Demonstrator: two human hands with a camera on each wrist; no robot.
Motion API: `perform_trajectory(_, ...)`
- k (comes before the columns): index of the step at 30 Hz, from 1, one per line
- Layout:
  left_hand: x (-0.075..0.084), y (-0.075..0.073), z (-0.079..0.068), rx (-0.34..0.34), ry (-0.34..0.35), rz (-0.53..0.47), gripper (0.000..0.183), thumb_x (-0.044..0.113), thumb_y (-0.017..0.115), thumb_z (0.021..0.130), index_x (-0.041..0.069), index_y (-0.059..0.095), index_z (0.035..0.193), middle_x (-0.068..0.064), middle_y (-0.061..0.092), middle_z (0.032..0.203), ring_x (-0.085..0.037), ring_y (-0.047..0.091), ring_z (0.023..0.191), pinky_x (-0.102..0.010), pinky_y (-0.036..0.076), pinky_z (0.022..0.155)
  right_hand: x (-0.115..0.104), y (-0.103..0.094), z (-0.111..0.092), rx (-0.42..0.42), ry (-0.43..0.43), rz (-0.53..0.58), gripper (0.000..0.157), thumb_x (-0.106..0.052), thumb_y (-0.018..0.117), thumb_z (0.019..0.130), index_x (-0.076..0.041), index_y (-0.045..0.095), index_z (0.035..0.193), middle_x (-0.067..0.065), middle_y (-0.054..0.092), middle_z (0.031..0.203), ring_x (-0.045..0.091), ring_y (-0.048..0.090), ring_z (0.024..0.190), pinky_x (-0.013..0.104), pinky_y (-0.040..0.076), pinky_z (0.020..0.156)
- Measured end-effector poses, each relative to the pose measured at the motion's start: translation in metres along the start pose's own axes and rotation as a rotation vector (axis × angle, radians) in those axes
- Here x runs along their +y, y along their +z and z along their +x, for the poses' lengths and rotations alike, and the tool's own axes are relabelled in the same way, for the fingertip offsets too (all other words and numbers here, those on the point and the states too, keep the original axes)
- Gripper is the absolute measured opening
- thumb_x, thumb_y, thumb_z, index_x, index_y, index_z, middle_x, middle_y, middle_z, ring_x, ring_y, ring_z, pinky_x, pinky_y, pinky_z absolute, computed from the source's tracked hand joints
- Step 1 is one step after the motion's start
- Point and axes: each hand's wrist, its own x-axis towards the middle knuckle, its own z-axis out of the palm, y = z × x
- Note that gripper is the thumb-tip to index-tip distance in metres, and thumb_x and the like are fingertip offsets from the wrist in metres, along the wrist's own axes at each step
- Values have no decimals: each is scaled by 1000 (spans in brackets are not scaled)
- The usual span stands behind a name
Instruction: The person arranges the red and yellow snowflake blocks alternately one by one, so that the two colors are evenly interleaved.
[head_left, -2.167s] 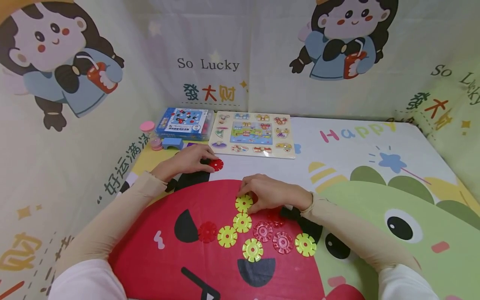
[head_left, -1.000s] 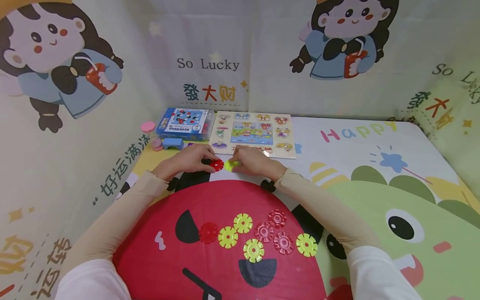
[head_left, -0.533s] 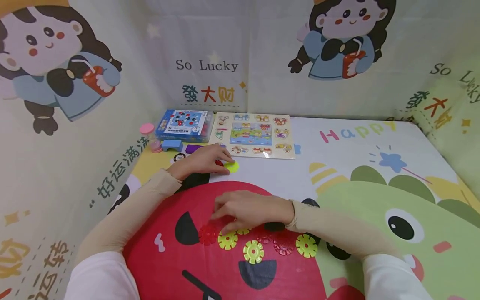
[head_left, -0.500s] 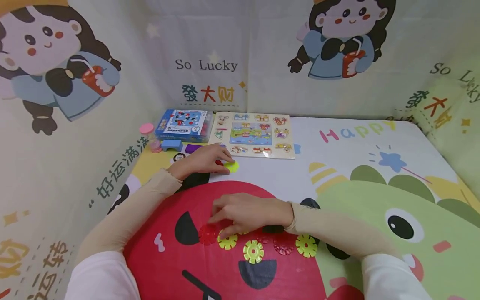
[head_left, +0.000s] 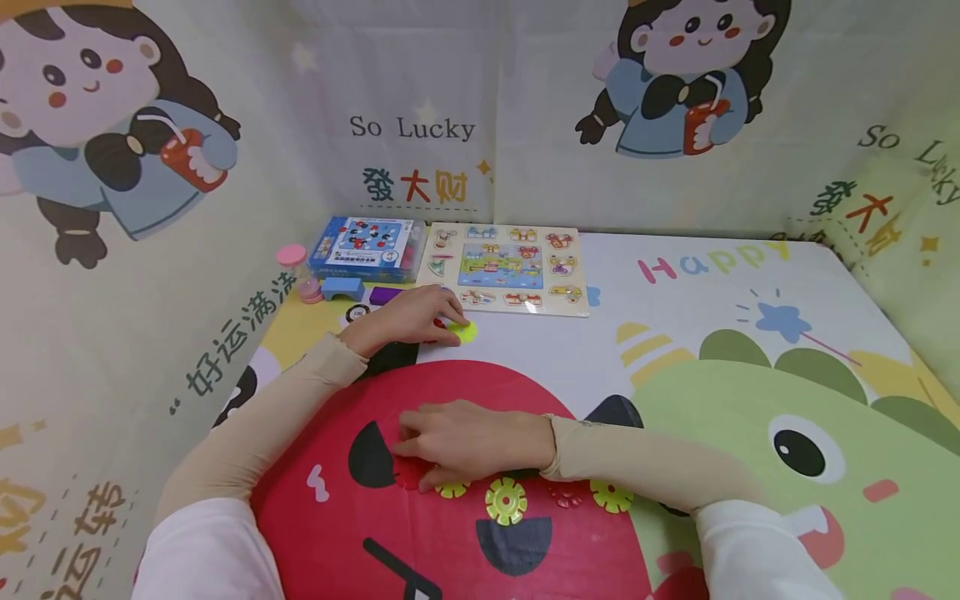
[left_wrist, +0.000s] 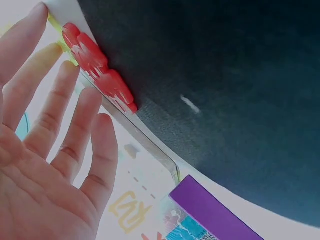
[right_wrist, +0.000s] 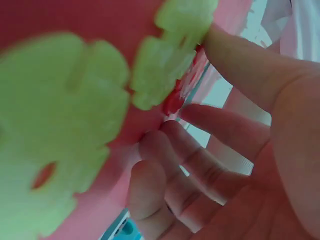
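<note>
My left hand (head_left: 416, 317) holds a yellow slotted plastic disc (head_left: 468, 332) between thumb and index finger, its other fingers loosely spread. Beside it, mostly hidden by that hand in the head view, stands a red slotted disc (left_wrist: 95, 65). Lower down, my right hand (head_left: 465, 437) reaches over the red part of the mat. Its thumb and index finger span another red slotted disc (right_wrist: 182, 92), its notched edge showing below the fingers. A yellow disc (head_left: 453, 490) lies partly beneath the right thumb. Another yellow disc (head_left: 506, 501) lies fully visible to its right.
Further right lie a red disc (head_left: 565, 496) and a yellow disc (head_left: 612, 496), partly under the right forearm. Behind the left hand are a picture puzzle board (head_left: 450, 287), a blue boxed set (head_left: 371, 247), a blue block (head_left: 342, 289), a purple block (head_left: 385, 296) and a pink-lidded bottle (head_left: 294, 257).
My right hand set a yellow disc beside the red one at the back, then came forward and left to another red disc. My left hand shifted right onto the yellow disc.
</note>
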Motion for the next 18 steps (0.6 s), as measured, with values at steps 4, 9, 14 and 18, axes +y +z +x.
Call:
perform_trajectory(4,0,0,-1,3,-1,-9,42,40,74,79,28,67,118,5,61,116,-11,51,110,-32,48,88,0,-2,8,-22,11,-4,53,-55,68,79,-25,63,122,-5,56,107,3,50,92,16,47,68)
perform_trajectory(9,2,-1,0,-2,-10,-22,42,40,75,79,28,67,118,5,62,115,-10,52,110,-31,49,87,2,-3,10,-29,15,49,50,-54,71,76,-22,63,114,-6,57,108,1,52,93,16,48,76)
perform_trajectory(14,3,-2,-1,-5,-12,-32,41,38,75,78,27,68,117,5,62,114,-11,52,109,-31,49,86,-2,-5,9,-15,-33,77,44,-45,72,79,-21,65,116,-6,58,104,-2,50,83,13,44,68)
perform_trajectory(18,3,-2,-1,-4,-8,-36,42,38,75,78,26,68,118,4,62,115,-11,52,109,-31,49,86,-5,-7,7,-4,-39,56,43,-42,72,78,-24,67,116,-6,58,104,-2,48,79,13,41,63)
